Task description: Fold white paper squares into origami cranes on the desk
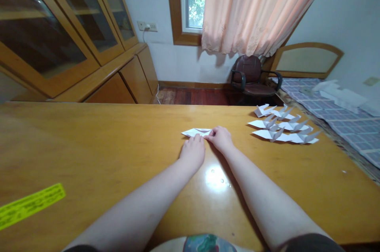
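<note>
A partly folded white paper (196,131) lies flat on the wooden table (89,153), just beyond both hands. My left hand (193,152) rests on the near edge of the paper, its fingers curled down onto it. Beside it, my right hand (219,138) pinches the paper's right end with the fingertips pressed together. Both forearms reach in from the bottom of the view.
Several finished white paper cranes (282,127) lie in rows at the table's right. A yellow-green strip (29,205) lies near the front left edge. Beyond the table stand a dark office chair (252,75), wooden glass-door cabinets (68,34) and a bed (341,113) at right.
</note>
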Available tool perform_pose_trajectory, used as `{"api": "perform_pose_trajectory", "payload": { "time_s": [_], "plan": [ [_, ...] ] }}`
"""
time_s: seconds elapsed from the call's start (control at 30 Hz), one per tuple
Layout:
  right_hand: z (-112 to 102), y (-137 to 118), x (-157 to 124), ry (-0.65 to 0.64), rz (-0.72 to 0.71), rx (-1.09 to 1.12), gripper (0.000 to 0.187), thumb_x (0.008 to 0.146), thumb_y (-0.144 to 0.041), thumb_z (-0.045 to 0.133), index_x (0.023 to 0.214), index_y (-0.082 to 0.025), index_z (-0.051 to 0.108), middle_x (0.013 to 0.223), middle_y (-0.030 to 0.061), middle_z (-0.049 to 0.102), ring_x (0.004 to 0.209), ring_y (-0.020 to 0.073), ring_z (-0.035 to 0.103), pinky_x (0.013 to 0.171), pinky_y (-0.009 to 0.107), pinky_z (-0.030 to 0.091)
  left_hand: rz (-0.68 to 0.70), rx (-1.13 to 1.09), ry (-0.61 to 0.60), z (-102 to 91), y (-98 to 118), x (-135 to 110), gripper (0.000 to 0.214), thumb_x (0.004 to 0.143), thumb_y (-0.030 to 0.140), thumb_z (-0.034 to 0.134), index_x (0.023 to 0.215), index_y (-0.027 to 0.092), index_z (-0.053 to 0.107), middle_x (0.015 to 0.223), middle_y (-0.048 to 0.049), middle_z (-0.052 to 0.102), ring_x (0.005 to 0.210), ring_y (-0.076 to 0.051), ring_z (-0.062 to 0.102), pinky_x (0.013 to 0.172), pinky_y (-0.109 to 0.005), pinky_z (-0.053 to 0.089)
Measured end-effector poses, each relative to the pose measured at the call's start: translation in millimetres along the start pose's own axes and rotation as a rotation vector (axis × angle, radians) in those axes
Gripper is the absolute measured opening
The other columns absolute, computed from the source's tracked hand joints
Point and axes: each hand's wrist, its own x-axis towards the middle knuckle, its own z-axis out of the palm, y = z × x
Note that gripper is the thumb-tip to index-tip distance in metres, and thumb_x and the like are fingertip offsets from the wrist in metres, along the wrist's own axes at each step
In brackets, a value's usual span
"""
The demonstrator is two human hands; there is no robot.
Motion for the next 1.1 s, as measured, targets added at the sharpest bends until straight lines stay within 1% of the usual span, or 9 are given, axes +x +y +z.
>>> {"api": "perform_pose_trajectory", "payload": {
  "time_s": [0.1,0.2,0.33,0.53,0.7,0.8,0.9,1.0,1.1],
  "plan": [
    [-0.1,-0.2,0.0,0.005,-0.003,0.001,0.029,0.068,-0.049,0.073,0.064,-0.021,0.065,0.076,0.0009,0.063,0.074,0.0154,0.054,0.065,0.026,0.033,-0.026,-0.006,0.025,-0.4,2.3,-1.7,0.038,0.087,0.031,0.052,0.121,0.012,0.055,0.114,-0.0147,0.054,0.103,-0.028,0.053,0.084,-0.040,0.046],
    [0.2,-0.4,-0.1,0.005,-0.007,0.000,0.028,0.069,-0.048,0.073,0.064,-0.021,0.065,0.076,0.0013,0.063,0.075,0.0156,0.054,0.066,0.026,0.033,-0.011,0.014,0.041,1.8,2.6,-2.6,0.043,0.087,0.030,0.052,0.125,0.011,0.053,0.123,-0.0167,0.052,0.106,-0.028,0.052,0.085,-0.039,0.046],
    [0.2,-0.8,-0.6,0.008,-0.021,-0.003,0.027,0.070,-0.046,0.073,0.065,-0.021,0.065,0.077,0.0019,0.063,0.077,0.0163,0.054,0.067,0.027,0.033,0.008,0.033,0.008,3.3,3.4,-3.6,0.046,0.089,0.029,0.050,0.129,0.008,0.050,0.125,-0.0193,0.054,0.103,-0.028,0.057,0.082,-0.039,0.047],
    [-0.2,-0.6,-0.8,0.000,-0.017,0.006,0.027,0.070,-0.047,0.072,0.066,-0.021,0.066,0.078,0.0022,0.062,0.079,0.0166,0.054,0.069,0.027,0.033,-0.051,0.051,-0.043,-2.4,7.5,-7.0,0.049,0.089,0.031,0.049,0.132,0.008,0.048,0.120,-0.0209,0.057,0.094,-0.028,0.062,0.077,-0.039,0.049],
    [0.5,0.5,-0.6,0.001,-0.017,0.001,0.026,0.070,-0.047,0.072,0.066,-0.021,0.065,0.078,0.0014,0.062,0.078,0.0164,0.054,0.069,0.027,0.033,-0.092,0.046,-0.082,-4.9,8.9,-8.1,0.051,0.089,0.034,0.050,0.134,0.010,0.046,0.125,-0.0216,0.055,0.093,-0.029,0.064,0.076,-0.040,0.051],
    [0.2,0.4,-0.5,-0.004,-0.017,0.002,0.026,0.070,-0.046,0.072,0.065,-0.022,0.065,0.077,0.0010,0.062,0.077,0.0160,0.054,0.068,0.027,0.033,-0.114,0.044,-0.099,-6.7,8.5,-7.8,0.050,0.089,0.035,0.050,0.132,0.009,0.048,0.124,-0.0218,0.055,0.090,-0.029,0.065,0.074,-0.039,0.052],
    [-0.9,-0.7,-0.7,-0.011,-0.018,0.002,0.026,0.071,-0.046,0.072,0.065,-0.022,0.065,0.078,0.0014,0.062,0.077,0.0158,0.054,0.067,0.027,0.033,-0.135,0.036,-0.112,-9.8,7.2,-6.5,0.047,0.089,0.036,0.050,0.126,0.008,0.053,0.118,-0.0207,0.058,0.090,-0.028,0.065,0.075,-0.038,0.051],
    [-1.9,-2.0,-1.2,-0.018,-0.019,-0.004,0.025,0.071,-0.045,0.072,0.066,-0.021,0.066,0.078,0.0022,0.062,0.077,0.0158,0.054,0.067,0.026,0.033,-0.156,0.025,-0.132,-13.1,5.7,-5.6,0.040,0.088,0.033,0.050,0.118,0.007,0.058,0.111,-0.0196,0.061,0.092,-0.028,0.063,0.077,-0.037,0.050],
    [-2.1,-2.5,-1.1,-0.016,-0.013,-0.015,0.025,0.071,-0.045,0.072,0.066,-0.021,0.066,0.078,0.0022,0.062,0.078,0.0161,0.054,0.067,0.026,0.034,-0.167,0.054,-0.120,-14.3,4.2,-6.3,0.036,0.088,0.031,0.050,0.113,0.007,0.062,0.107,-0.0190,0.062,0.096,-0.028,0.060,0.079,-0.038,0.047]
  ]
}}
